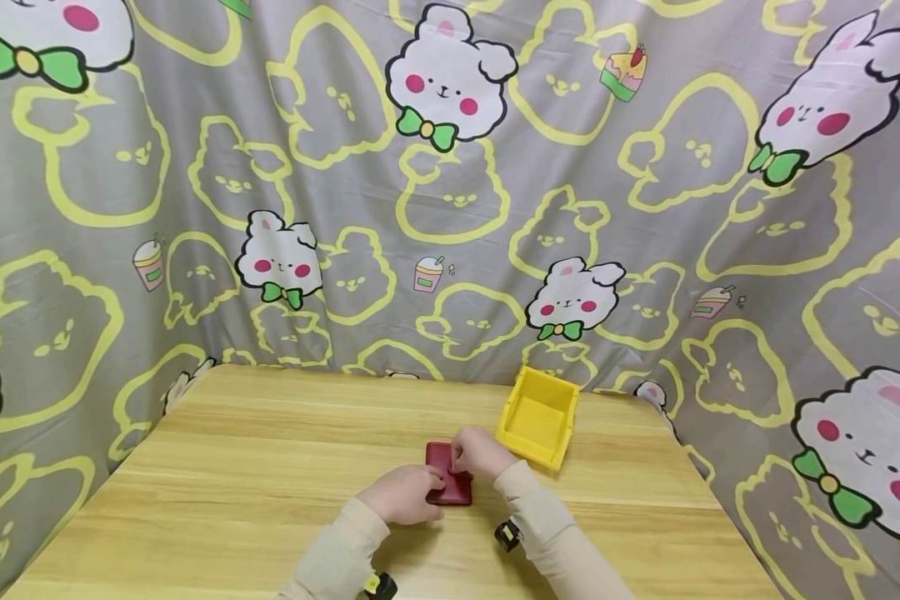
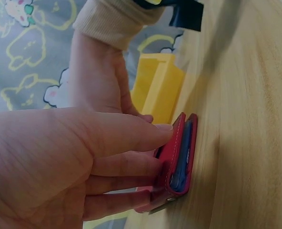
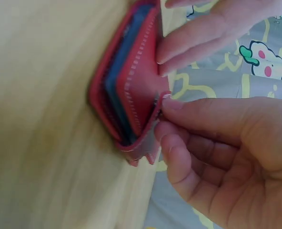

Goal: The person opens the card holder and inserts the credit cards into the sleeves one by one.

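A red leather wallet with pale stitching lies on the wooden table, in front of me. Blue inner leaves show between its covers in the right wrist view. My left hand rests its extended fingers and thumb on the wallet's upper cover, from the left. From the other side, my right hand pinches the wallet's small closing strap between thumb and index finger. The strap stands up from the wallet's edge, its end partly hidden by the fingertips.
Behind and right of the wallet, a yellow plastic bin stands near the table's back edge. A grey curtain with rabbit prints hangs around the wooden table. Black wrist cameras are strapped to both sleeves.
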Demonstrator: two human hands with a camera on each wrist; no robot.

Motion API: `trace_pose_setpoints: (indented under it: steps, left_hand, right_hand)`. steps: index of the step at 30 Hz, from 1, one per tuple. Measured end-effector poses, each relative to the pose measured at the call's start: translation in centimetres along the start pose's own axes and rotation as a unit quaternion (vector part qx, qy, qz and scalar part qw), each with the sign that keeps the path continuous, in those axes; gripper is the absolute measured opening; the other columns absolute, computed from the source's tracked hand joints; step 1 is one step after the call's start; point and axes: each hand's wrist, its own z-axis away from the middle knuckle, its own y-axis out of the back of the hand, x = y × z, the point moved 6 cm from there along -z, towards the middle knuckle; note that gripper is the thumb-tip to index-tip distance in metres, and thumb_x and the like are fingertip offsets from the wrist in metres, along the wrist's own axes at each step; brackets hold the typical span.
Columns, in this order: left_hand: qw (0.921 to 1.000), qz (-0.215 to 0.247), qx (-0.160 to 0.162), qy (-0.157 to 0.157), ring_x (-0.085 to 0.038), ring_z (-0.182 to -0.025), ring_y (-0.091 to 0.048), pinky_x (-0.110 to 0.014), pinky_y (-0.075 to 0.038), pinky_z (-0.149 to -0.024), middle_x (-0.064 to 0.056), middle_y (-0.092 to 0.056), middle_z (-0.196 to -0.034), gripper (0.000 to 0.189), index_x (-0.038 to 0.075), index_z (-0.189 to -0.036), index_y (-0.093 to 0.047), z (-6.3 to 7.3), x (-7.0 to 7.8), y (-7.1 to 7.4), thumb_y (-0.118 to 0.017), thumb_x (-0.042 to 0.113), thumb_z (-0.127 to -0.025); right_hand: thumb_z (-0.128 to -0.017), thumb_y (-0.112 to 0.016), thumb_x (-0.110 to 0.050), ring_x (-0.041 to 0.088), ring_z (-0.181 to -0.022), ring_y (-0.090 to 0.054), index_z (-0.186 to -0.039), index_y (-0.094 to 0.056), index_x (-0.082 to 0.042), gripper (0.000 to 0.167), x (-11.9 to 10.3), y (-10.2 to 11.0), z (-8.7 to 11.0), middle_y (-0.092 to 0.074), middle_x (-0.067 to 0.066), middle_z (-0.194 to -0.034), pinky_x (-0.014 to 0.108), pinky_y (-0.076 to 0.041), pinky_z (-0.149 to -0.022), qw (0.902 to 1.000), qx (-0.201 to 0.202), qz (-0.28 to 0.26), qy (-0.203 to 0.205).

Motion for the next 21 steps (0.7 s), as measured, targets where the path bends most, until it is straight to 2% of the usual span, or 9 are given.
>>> trace_pose_setpoints:
  steps: [7, 10, 16, 21]
  left_hand:
    - [1.0, 0.002, -0.001, -0.003, -0.022, -0.114, -0.063, -0.032, -0.048, -0.098, -0.005, -0.067, -0.122, 0.042, 0.005, -0.113, -0.07, 0.1, 0.0, 0.0, -0.073, 0.031, -0.081]
    - [1.0, -0.001, 0.002, -0.007, -0.019, -0.109, -0.065, -0.031, -0.05, -0.095, -0.003, -0.068, -0.118, 0.039, 0.006, -0.11, -0.071, 0.1, 0.0, 0.0, -0.073, 0.031, -0.081]
    - [1.0, 0.0, -0.003, -0.002, -0.02, -0.11, -0.064, -0.032, -0.049, -0.096, -0.003, -0.068, -0.12, 0.04, 0.007, -0.112, -0.071, 0.0, 0.0, -0.1, -0.073, 0.032, -0.081]
    - [0.9999, 0.01, -0.009, 0.004, -0.023, -0.115, -0.063, -0.033, -0.048, -0.099, -0.005, -0.066, -0.125, 0.043, 0.005, -0.116, -0.069, 0.0, -0.1, -0.4, -0.073, 0.032, -0.082]
  right_hand:
    - [-0.069, -0.075, 0.003, 0.005, -0.049, -0.041, -0.056, -0.065, -0.004, 0.018, -1.1, 0.3, -1.0, -0.056, -0.004, -0.053, 0.017, -0.035, -0.047, 0.9978, -0.021, 0.062, 0.013]
    - [-0.068, -0.073, 0.005, 0.005, -0.049, -0.042, -0.055, -0.063, -0.006, 0.02, -1.1, 0.2, -1.1, -0.055, -0.005, -0.052, 0.017, -0.036, -0.047, 0.9977, -0.021, 0.064, 0.004]
    - [-0.071, -0.078, 0.001, 0.004, -0.045, -0.042, -0.055, -0.063, -0.005, 0.023, 0.4, -0.4, -1.1, -0.051, -0.008, -0.05, 0.017, -0.036, -0.044, 0.9992, -0.035, -0.013, -0.014]
    - [-0.075, -0.078, -0.002, 0.005, -0.045, -0.047, -0.059, -0.061, -0.006, 0.024, 1.5, -0.9, -0.6, -0.054, -0.006, -0.052, 0.018, -0.039, -0.046, 0.9955, -0.038, -0.08, -0.034]
